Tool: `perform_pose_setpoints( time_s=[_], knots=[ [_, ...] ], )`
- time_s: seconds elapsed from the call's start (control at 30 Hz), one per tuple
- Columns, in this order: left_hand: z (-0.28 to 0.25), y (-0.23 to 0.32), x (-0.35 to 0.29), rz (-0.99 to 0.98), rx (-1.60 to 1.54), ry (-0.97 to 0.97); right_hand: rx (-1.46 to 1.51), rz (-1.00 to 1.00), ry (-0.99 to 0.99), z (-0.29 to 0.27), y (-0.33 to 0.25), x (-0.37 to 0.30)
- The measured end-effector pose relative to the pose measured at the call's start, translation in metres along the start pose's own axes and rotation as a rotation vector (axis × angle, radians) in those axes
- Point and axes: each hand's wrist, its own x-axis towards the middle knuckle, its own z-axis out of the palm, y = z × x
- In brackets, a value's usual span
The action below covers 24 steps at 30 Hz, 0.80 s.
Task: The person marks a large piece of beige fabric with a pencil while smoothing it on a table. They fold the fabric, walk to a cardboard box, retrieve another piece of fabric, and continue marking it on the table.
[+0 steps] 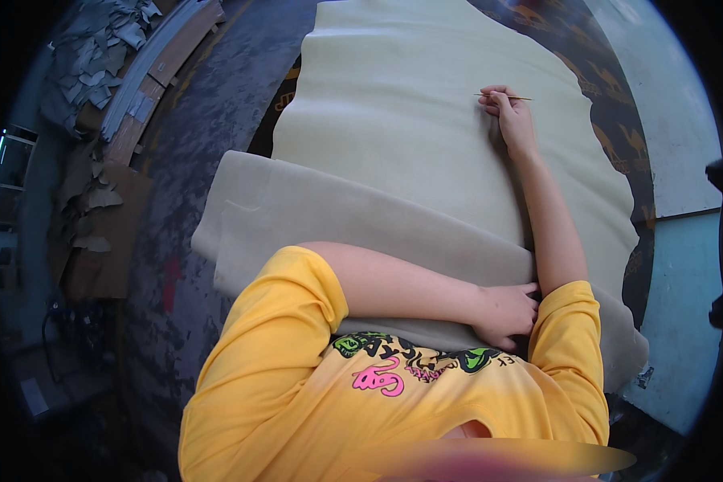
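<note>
A large pale cream-green leather hide (410, 96) lies spread out in front of me, with its near part folded over to show a grey-beige underside (329, 201). My right hand (508, 112) is over the far right part of the hide. Its fingers pinch a thin, gold-brown pen-like stick (522, 98), held nearly level. Close to my body, my left hand (502, 316) rests on the folded part, beside my right elbow. Its fingers look apart and slightly bent, and their tips are partly hidden by the right arm.
Dark patterned cloth (641, 161) shows under the hide's right edge. Pale blue panels (675, 281) stand at the right. On the left, beyond a worn dark floor (185, 136), are long stacked boards (157, 80), a heap of grey leather scraps (96, 56) and brown sheets (120, 217).
</note>
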Motion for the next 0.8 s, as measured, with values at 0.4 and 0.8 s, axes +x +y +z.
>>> perform_pose_setpoints(
  time_s=[0.4,0.8],
  knots=[
    [-0.004,-0.001,-0.001,0.02,-0.047,0.031,0.001,-0.075,-0.032,0.015,0.004,0.0],
    [-0.011,0.002,-0.001,-0.028,-0.092,-0.044,-0.408,-0.134,-0.014,0.044,-0.012,-0.014]
  ],
)
